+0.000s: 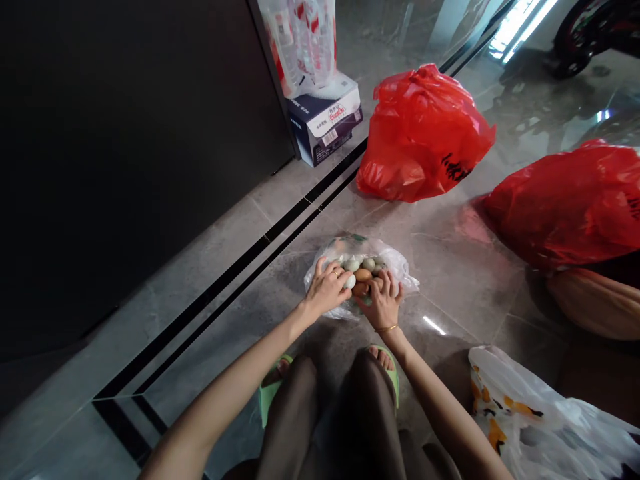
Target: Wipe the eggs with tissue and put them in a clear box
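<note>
An open clear plastic bag (pixel 404 275) of eggs lies on the floor in front of my feet. Several eggs show in it, some pale green or white, others brown. With thumb and index finger my left hand (pixel 327 290) closes around a pale egg (pixel 349 281) at the bag's left side; its other fingers lie over the plastic. My right hand (pixel 384 303) rests on the right side of the bag, fingers apart and slightly bent, touching eggs beside a brown egg (pixel 363 275). Its palm side is hidden. A thin bracelet (pixel 386 329) circles my right wrist.
Beyond the eggs stands a full red plastic bag (pixel 423 137); another red bag (pixel 570 203) lies to the right. A white patterned bag (pixel 530 413) is at lower right. A printed box (pixel 325 120) carrying bagged cups (pixel 305 47) sits by the dark panel (pixel 135 133).
</note>
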`<act>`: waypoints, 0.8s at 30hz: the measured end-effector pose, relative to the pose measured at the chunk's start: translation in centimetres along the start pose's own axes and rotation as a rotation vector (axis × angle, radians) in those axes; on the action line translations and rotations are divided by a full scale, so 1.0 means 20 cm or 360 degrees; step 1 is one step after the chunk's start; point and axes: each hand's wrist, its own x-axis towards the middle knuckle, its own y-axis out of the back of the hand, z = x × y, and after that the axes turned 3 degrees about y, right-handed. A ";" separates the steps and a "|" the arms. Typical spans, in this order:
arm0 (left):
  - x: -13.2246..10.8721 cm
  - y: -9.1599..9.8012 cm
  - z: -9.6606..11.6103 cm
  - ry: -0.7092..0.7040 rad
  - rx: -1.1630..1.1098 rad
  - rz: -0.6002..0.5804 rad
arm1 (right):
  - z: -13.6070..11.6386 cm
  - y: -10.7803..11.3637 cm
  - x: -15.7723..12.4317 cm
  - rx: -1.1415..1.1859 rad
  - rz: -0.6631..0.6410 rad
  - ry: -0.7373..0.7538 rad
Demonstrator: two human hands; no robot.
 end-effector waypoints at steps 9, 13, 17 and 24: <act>-0.03 -0.07 0.07 -0.0082 0.0228 0.0040 | -0.01 0.02 0.00 0.0009 0.0048 0.0055; -0.02 -0.11 0.09 -0.0086 0.0242 0.0050 | 0.02 0.04 0.00 0.0124 0.0040 0.0110; -0.01 -0.13 0.09 -0.0116 0.0221 0.0003 | 0.06 0.09 0.00 0.0437 0.0030 0.0278; -0.02 -0.08 0.05 -0.0284 0.0173 -0.0056 | 0.05 0.22 0.07 0.0953 -0.0093 0.0370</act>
